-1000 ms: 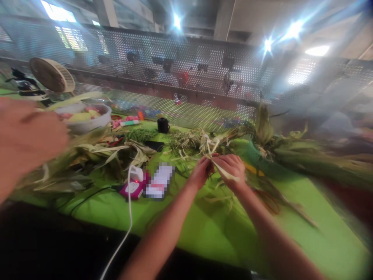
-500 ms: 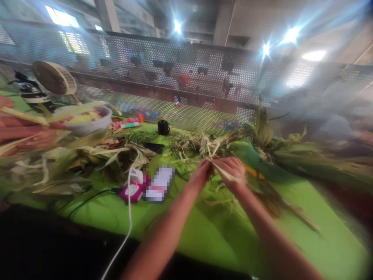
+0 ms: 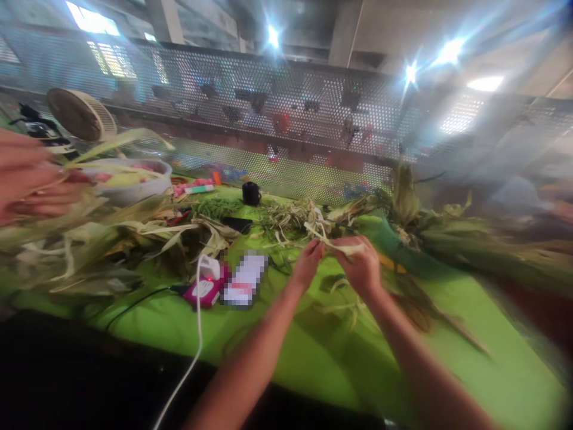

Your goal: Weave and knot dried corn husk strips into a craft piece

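My left hand [image 3: 308,263] and my right hand [image 3: 362,263] meet over the green table [image 3: 308,352], both pinched on a pale strip of corn husk [image 3: 336,246] that runs between them. The fingers of both hands are closed round the strip. Loose husk scraps [image 3: 344,304] lie on the cloth just below my hands. Behind them sits a tangle of dry husk strips [image 3: 290,218].
Another person's hand [image 3: 31,182] at the far left holds husk leaves above a big husk pile [image 3: 111,245]. A grey bowl [image 3: 129,179], a small fan [image 3: 80,114], a black cup [image 3: 250,193], a pink device [image 3: 203,291] with a white cable and corn stalks [image 3: 470,239] at right surround me.
My hands have lifted slightly and the husk strip now lies more level between them. The other person's hand at the left has drawn back and raised a long leaf.
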`<state>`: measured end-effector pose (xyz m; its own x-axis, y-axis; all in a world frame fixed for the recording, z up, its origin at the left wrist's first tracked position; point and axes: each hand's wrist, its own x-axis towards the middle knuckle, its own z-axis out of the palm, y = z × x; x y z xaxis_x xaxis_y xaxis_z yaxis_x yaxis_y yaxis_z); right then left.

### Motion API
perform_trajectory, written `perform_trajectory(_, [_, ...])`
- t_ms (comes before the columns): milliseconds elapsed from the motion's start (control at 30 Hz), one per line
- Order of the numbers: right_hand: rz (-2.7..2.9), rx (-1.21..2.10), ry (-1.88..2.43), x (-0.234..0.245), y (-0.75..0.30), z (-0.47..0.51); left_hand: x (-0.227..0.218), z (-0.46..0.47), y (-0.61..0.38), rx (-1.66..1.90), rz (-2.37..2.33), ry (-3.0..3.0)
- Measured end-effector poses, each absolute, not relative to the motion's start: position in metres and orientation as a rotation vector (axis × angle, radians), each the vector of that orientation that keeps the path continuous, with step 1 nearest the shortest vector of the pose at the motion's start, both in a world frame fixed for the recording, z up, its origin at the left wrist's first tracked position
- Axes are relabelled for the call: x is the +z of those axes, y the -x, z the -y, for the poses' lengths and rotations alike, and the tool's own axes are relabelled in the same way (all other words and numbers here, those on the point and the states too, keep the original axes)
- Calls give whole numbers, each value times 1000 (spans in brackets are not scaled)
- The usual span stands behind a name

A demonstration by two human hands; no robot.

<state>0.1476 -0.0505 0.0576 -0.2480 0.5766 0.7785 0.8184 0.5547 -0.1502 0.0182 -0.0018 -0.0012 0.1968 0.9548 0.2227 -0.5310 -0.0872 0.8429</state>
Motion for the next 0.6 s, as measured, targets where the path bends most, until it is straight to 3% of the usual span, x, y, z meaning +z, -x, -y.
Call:
perform_trajectory(200, [2306,-503,935,58,-134,62,-4,5,-14,1385,-475,-1011])
perform_trajectory(600, [2082,-603,977,62,-148,51,0,4,-18,1306,-483,-957])
